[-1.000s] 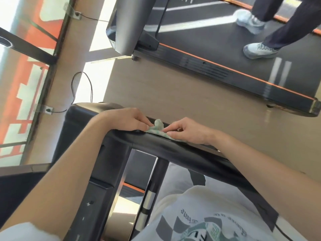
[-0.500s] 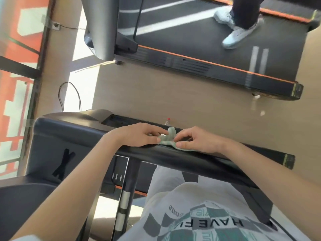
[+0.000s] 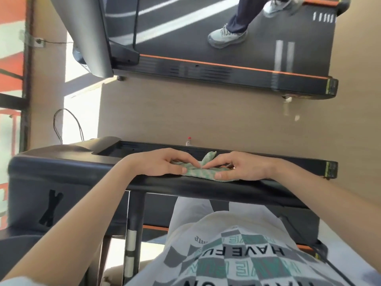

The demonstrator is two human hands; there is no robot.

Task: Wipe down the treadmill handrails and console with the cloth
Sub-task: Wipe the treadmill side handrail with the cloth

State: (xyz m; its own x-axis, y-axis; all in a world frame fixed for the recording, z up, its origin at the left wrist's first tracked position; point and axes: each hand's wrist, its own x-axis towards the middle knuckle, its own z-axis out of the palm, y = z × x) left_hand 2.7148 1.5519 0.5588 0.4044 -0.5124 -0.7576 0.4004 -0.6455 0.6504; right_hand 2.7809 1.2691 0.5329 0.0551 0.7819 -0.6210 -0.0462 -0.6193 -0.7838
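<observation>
There is only one view, from a wide-angle camera on the person's head. It looks forward and steeply down, very near over the long black handrail point(image 3: 247, 190). The wearer's white printed shirt point(image 3: 237, 254) fills the near edge. A black treadmill with orange stripe point(image 3: 206, 71) lies far.

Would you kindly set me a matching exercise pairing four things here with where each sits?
Things:
1 cloth
2 red-capped bottle
3 grey shoe
4 black X mark

Places:
A on the neighbouring treadmill belt
B on the handrail, between left hand and right hand
C just beyond the cloth, partly hidden
D on the dark panel at left

Pairs: 1-B; 2-C; 3-A; 4-D
</observation>
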